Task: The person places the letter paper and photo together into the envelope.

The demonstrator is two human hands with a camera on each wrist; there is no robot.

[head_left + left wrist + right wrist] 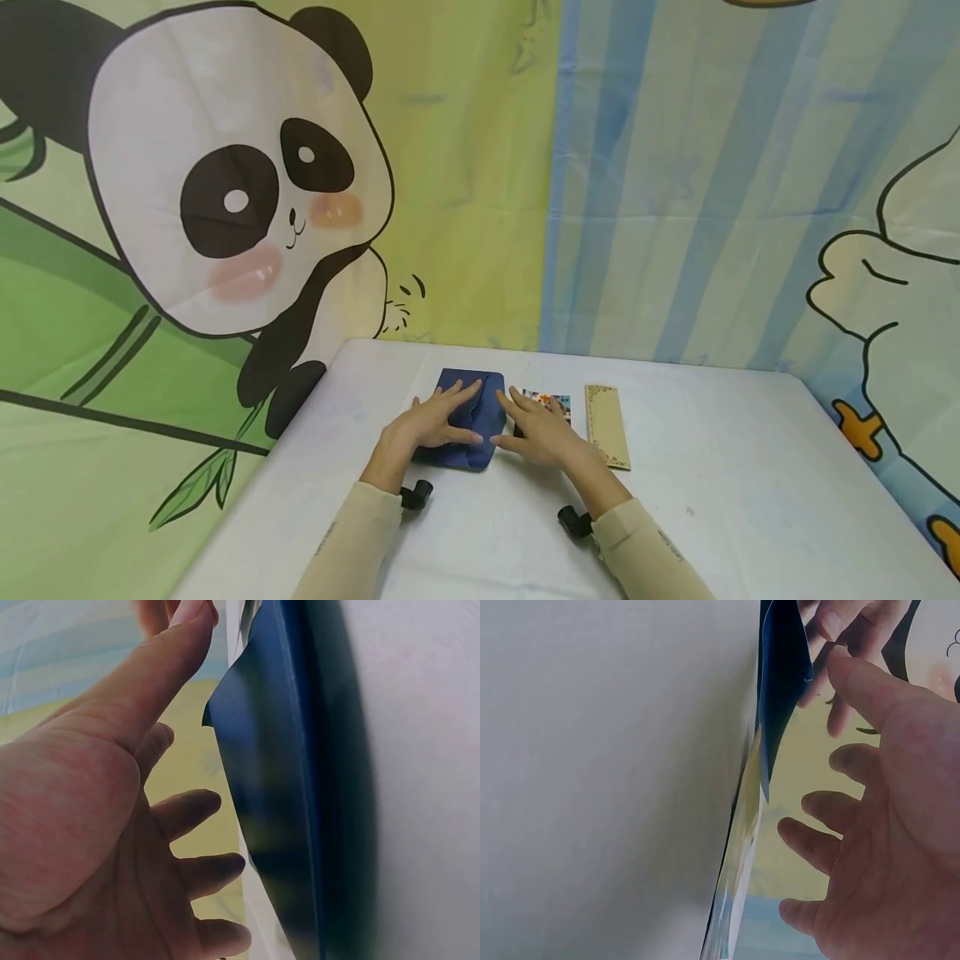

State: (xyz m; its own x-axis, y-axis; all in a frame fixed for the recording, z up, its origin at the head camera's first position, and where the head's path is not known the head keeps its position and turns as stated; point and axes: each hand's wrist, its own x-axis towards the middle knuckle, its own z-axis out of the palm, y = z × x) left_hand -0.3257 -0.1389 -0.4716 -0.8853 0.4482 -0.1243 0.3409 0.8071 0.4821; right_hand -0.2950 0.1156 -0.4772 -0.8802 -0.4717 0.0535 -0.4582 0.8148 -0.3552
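A dark blue envelope-like folder (459, 385) lies on the white table, its flap edge raised a little in the left wrist view (259, 742). Over it hovers my left hand (433, 422), fingers spread and holding nothing. My right hand (547, 433) is spread too, just right of the folder, above a small card with a colourful pattern (551, 398) that it partly hides. The right wrist view shows a gap between the fingers (810, 844) and the things below. Both thumbs point toward each other over the folder's right part.
To the right of the card lies a narrow beige strip (607, 425) with a brown ornamental border, wooden or card-like. The white tabletop (735, 500) stretches to both sides. Behind it hangs a printed cloth (465, 167) with a panda.
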